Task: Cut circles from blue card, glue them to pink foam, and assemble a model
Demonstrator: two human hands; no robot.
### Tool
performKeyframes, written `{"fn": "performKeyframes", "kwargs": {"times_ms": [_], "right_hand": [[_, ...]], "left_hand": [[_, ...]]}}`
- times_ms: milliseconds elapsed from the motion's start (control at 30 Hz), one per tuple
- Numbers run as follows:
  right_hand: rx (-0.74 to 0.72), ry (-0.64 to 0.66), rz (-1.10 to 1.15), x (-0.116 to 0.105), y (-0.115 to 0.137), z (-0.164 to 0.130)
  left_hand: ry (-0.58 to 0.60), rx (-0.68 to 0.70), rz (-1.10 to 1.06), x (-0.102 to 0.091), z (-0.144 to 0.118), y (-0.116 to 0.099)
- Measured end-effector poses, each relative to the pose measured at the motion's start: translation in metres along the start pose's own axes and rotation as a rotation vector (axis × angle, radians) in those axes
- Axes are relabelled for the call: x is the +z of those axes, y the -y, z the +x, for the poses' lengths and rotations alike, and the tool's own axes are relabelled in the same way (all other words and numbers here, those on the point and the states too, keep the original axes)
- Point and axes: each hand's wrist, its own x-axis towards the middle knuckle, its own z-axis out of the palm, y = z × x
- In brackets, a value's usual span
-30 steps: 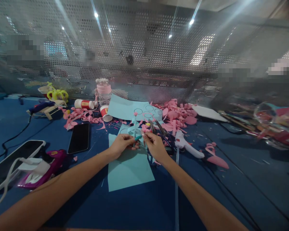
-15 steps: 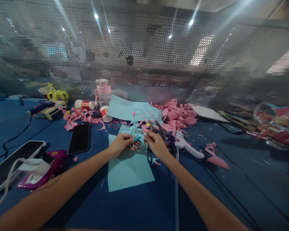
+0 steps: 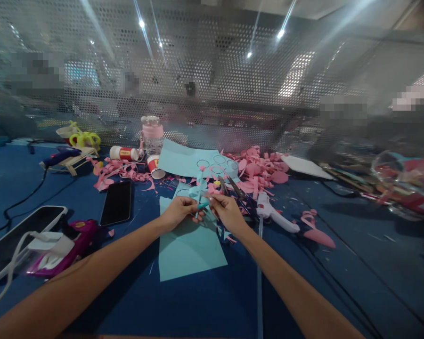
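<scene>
My left hand (image 3: 181,212) is closed around a slim light-blue paper stem (image 3: 199,181), which stands nearly upright with a small pink tip. A curled light-blue paper strip (image 3: 202,205) wraps at the stem's lower part, between both hands. With thumb and fingers pinched together, my right hand (image 3: 226,212) meets the strip's right side; its fingertips partly hide the contact. Below the hands lies a light-blue paper sheet (image 3: 189,256). Behind them another blue sheet (image 3: 183,157) bears drawn circles. Scissors (image 3: 236,188) rest just beyond my right hand.
A white glue gun (image 3: 275,214) lies right of my hands, with a cord nearby. Pink paper scraps (image 3: 256,167) pile up behind. To the left are a black phone (image 3: 116,203), paper cups (image 3: 124,153) and a pink-lidded bottle (image 3: 152,134). A perforated metal screen (image 3: 212,66) stands at the back.
My right hand has moved slightly left and down, bringing its fingertips against the curled strip. The stem's pink tip has leaned a little to the right.
</scene>
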Motion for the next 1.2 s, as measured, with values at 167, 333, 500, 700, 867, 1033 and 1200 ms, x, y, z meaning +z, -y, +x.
{"fn": "performKeyframes", "kwargs": {"times_ms": [167,333,500,700,867,1033,1200], "right_hand": [[-0.003,0.007,0.024,0.001,0.002,-0.001],[0.032,0.001,0.1,0.004,0.003,0.0],[0.159,-0.006,0.29,0.011,0.0,0.0],[0.32,0.001,0.561,0.011,0.007,-0.003],[0.369,-0.091,0.669,0.014,0.013,-0.006],[0.332,-0.042,0.733,0.02,0.012,-0.008],[0.317,0.002,0.695,0.018,0.01,-0.006]], "left_hand": [[-0.003,-0.009,-0.004,-0.001,0.0,0.001],[-0.004,-0.004,-0.006,0.0,0.0,0.0],[0.003,-0.008,0.002,0.001,0.0,0.0],[0.005,-0.004,-0.022,0.0,0.0,0.002],[-0.008,-0.012,-0.052,0.0,0.0,0.002],[0.003,-0.019,-0.078,0.002,-0.001,0.0],[-0.01,-0.015,-0.067,0.004,-0.001,0.0]]}}
